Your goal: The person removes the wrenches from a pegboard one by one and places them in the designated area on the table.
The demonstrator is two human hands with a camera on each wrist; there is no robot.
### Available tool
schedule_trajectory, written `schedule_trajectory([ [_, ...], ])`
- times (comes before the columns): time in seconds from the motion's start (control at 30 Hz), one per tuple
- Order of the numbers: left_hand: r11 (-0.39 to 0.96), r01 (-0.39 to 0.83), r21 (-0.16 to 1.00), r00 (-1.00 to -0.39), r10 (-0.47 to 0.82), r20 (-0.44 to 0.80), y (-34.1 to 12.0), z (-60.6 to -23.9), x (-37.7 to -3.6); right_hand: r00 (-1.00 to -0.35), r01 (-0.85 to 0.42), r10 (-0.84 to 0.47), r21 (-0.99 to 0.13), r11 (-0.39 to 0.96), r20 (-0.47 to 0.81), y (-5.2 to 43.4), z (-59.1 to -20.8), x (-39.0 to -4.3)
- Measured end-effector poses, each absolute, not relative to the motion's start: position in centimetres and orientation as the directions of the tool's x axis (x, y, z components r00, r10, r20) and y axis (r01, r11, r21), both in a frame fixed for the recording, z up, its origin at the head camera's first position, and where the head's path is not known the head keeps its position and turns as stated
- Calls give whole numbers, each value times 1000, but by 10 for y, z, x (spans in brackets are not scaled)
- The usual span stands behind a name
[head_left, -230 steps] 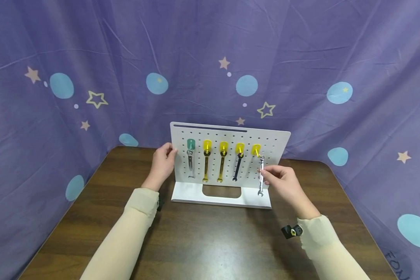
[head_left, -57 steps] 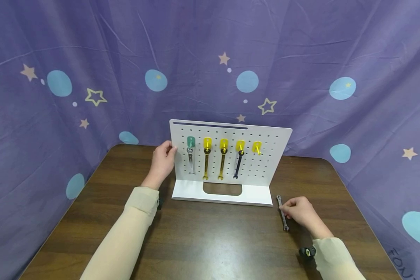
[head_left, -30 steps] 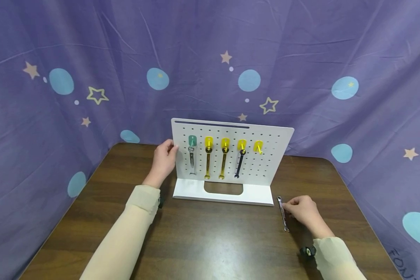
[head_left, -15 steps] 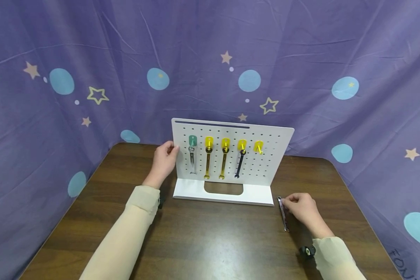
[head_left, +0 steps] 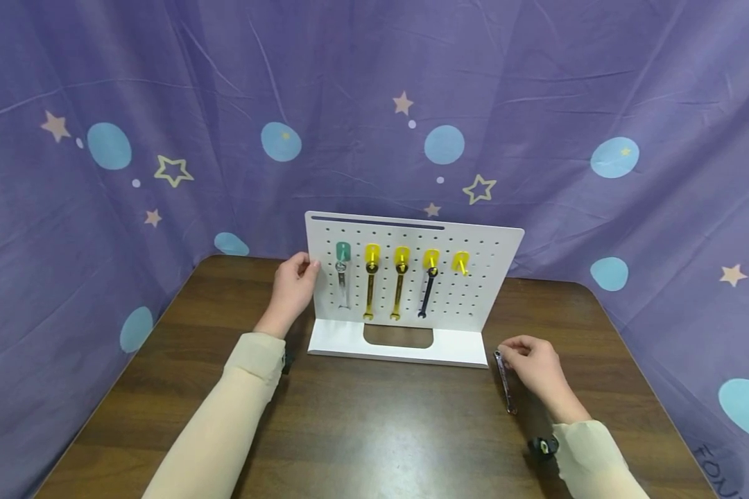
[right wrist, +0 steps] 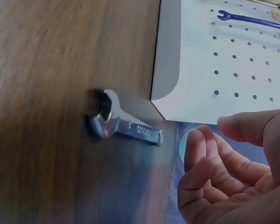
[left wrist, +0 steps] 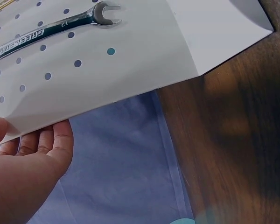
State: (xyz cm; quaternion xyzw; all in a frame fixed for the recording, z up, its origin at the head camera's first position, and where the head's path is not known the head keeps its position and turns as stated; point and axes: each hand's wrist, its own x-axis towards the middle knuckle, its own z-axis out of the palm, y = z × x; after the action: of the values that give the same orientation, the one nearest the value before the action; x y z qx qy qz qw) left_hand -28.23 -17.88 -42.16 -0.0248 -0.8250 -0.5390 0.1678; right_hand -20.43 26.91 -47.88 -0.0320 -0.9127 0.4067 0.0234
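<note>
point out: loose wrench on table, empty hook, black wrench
loose wrench (head_left: 505, 388), head view, on the middle of its shank, lying on the table.
empty hook (head_left: 460, 262), head view, on the yellow hook's body, rightmost on the board.
black wrench (head_left: 426, 294), head view, on its hanging shank.

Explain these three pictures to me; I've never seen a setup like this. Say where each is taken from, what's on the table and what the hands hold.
A person works bare-handed, wearing three cameras. The wide picture comes from the head; the two close-ups come from the wrists.

On the brown table stands a white pegboard with five hooks. Four wrenches hang there; the rightmost yellow hook is bare.

The left hand holds the board's left edge. The left wrist picture shows its fingers behind that edge.

A silver wrench lies flat on the table, right of the board. The right hand sits beside it, fingers loosely curled. The right wrist picture shows no grip on the wrench.
</note>
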Motion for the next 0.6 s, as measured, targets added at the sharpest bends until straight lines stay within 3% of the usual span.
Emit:
schedule_trajectory([
  [0.6, 431, 201, 880, -943, -159, 293, -178, -422, -283, -991, -53, 60, -771, 634, 117, 257, -479, -209],
])
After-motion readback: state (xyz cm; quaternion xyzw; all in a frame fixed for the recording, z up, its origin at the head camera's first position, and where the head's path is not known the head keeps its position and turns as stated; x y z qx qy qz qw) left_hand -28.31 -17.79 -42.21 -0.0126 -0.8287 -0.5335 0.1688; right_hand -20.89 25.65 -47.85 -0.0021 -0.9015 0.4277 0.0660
